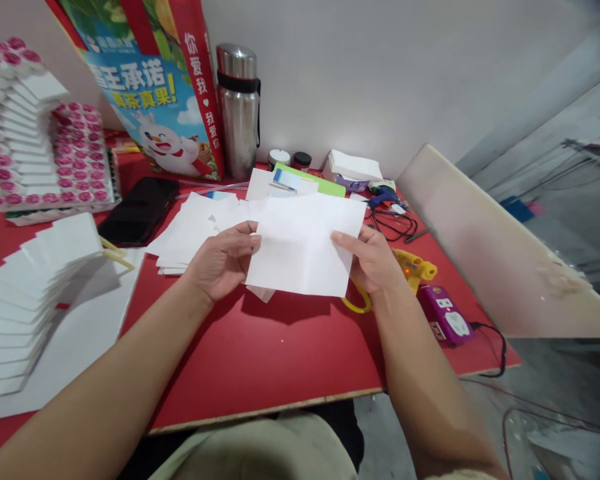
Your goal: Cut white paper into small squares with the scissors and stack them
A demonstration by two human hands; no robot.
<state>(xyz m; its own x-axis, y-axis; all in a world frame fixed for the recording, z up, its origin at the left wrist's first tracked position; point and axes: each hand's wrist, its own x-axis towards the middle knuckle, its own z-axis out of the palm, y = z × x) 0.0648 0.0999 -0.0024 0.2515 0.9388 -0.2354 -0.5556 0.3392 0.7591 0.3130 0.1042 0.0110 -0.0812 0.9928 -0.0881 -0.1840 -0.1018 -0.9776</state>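
Observation:
Between my two hands I hold up a white sheet of paper [303,250] above the red table. My left hand [227,257] pinches its left edge, with the thumb against the paper. On the right edge, my right hand [373,257] grips it, thumb on the front and the other fingers hidden behind. Behind my left hand lies a loose stack of white papers [180,233]. A yellow glue gun [414,269] lies just beyond my right wrist, and a yellow handle [357,303] shows below that hand.
At left stand a stepped white paper model [40,280] and a pink-flowered one [80,153], near a black phone [140,210]. A steel flask [237,113] and a printed bag [170,100] are at the back. A purple power socket [445,317] with its cable sits at right.

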